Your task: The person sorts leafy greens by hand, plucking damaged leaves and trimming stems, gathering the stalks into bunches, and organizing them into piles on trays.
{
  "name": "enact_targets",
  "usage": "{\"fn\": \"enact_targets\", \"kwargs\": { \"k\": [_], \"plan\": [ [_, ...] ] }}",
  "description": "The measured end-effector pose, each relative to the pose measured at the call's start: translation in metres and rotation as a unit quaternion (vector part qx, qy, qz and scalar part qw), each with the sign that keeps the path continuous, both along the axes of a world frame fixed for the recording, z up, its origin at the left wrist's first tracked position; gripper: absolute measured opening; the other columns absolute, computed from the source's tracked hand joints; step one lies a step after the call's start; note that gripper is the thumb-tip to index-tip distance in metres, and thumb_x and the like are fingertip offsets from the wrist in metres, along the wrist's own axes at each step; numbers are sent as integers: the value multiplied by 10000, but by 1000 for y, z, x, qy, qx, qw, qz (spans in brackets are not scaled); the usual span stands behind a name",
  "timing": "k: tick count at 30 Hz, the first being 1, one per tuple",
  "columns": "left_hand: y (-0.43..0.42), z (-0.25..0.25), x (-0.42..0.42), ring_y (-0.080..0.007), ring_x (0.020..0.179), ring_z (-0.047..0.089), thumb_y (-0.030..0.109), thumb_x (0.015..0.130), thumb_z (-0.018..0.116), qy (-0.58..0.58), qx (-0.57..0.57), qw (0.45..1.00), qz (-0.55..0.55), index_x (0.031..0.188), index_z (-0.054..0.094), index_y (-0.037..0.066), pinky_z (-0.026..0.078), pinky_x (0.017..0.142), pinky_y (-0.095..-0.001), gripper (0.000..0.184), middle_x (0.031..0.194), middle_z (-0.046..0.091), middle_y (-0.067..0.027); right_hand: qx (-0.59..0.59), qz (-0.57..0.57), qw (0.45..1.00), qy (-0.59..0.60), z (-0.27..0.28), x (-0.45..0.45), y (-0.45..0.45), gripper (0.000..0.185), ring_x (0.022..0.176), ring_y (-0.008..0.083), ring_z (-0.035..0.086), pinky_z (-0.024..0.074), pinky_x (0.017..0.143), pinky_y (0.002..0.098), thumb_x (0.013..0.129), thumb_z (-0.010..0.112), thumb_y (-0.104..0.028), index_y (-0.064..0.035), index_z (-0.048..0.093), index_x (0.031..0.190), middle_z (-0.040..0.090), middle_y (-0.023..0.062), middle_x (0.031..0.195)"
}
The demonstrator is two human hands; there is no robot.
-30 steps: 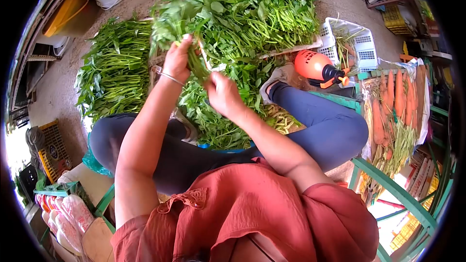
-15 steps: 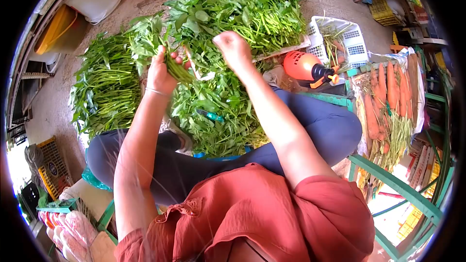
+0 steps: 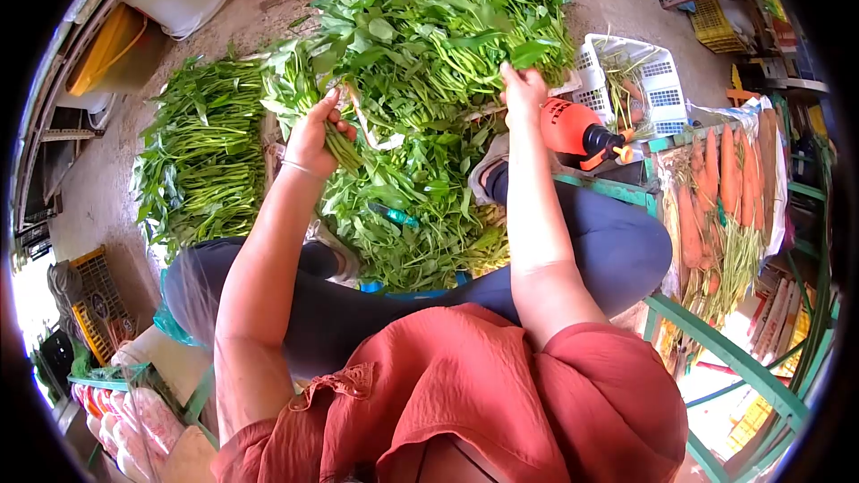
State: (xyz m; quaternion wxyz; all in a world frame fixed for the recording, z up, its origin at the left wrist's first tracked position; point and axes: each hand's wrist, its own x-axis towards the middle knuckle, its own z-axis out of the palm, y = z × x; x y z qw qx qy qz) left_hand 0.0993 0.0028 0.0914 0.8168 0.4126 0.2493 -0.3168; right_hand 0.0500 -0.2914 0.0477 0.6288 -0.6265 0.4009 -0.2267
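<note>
My left hand (image 3: 313,134) is wrapped round a bunch of leafy greens (image 3: 291,85), its leaves pointing up and its stems coming out below toward the right. Further right, my right hand (image 3: 524,89) is closed on a green sprig (image 3: 530,55) at the edge of the large pile of greens (image 3: 394,36). Between my feet lie loose greens (image 3: 429,170) with a teal-handled tool (image 3: 394,215) on top. Another heap of greens (image 3: 201,152) lies in rows on the left, stems toward the right.
An orange spray bottle (image 3: 573,128) stands beside a white basket (image 3: 663,85) at the right. Carrots (image 3: 729,179) lie on a green-framed stand (image 3: 734,349). Gloves (image 3: 143,425) hang at lower left. A yellow bucket (image 3: 107,54) is at upper left.
My right hand came off the bunch, moved right and has closed on a sprig. My left hand keeps the bunch, which shifted left and slightly down. The teal-handled tool has come into view.
</note>
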Motion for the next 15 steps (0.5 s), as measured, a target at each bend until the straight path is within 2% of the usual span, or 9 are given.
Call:
{"fn": "enact_targets", "kwargs": {
  "k": [3, 5, 6, 8, 10, 12, 14, 15],
  "plan": [
    [-4, -1, -2, -131, 517, 455, 205, 807, 589, 22, 10, 1000, -6, 718, 487, 79, 458, 512, -301, 185, 606, 451, -2, 55, 2, 997, -58, 31, -14, 25, 150, 559, 65, 494, 314, 396, 189, 742, 648, -112, -25, 569, 835, 589, 26, 685],
    [-7, 0, -7, -136, 575, 511, 200, 814, 578, -4, 32, 998, -53, 814, 543, 62, 482, 541, -295, 143, 670, 526, -14, 122, 98, 985, -77, 32, -20, 40, 141, 575, 64, 511, 337, 408, 161, 761, 635, -130, -70, 560, 864, 605, 14, 766],
    [-7, 1, -7, -139, 597, 527, 190, 808, 583, 9, 33, 998, -46, 862, 556, 50, 480, 536, -294, 153, 716, 563, -29, 123, 103, 984, -80, 35, -19, 42, 144, 557, 56, 497, 335, 406, 161, 760, 634, -124, -74, 564, 876, 613, 19, 766],
    [-12, 1, -9, -136, 618, 534, 190, 800, 593, -2, 25, 997, -67, 860, 560, 55, 477, 542, -292, 152, 746, 582, -36, 88, 134, 986, -46, 34, -22, 66, 152, 549, 44, 486, 327, 410, 154, 752, 643, -125, -65, 574, 873, 618, 29, 768],
    [-20, 12, -16, -124, 677, 547, 212, 784, 619, -55, 53, 991, -105, 878, 571, 67, 466, 571, -290, 179, 806, 604, -39, 20, 174, 979, -105, 24, -21, 97, 178, 611, 80, 557, 429, 500, 203, 746, 646, -98, -19, 583, 892, 626, 38, 769],
    [-25, 13, -23, -117, 698, 548, 201, 768, 641, -87, 49, 987, -126, 896, 579, 62, 460, 571, -285, 199, 814, 608, -30, -75, 233, 969, -48, 22, -25, 125, 163, 575, 104, 566, 458, 537, 238, 752, 638, -94, -7, 589, 881, 625, 30, 719],
    [-25, 7, -25, -117, 682, 555, 169, 749, 661, -73, 32, 988, -130, 870, 599, 60, 454, 554, -271, 174, 787, 612, -28, -112, 292, 950, -4, 42, -30, 149, 140, 529, 112, 558, 453, 524, 238, 748, 635, -99, -10, 597, 849, 621, 42, 668],
    [-24, 4, -25, -118, 659, 562, 158, 762, 647, -70, 46, 988, -126, 863, 603, 49, 459, 542, -266, 155, 775, 614, -33, -173, 310, 935, 0, 40, -32, 157, 132, 534, 116, 564, 452, 519, 242, 739, 635, -94, -16, 599, 839, 618, 56, 657]
  ]
}}
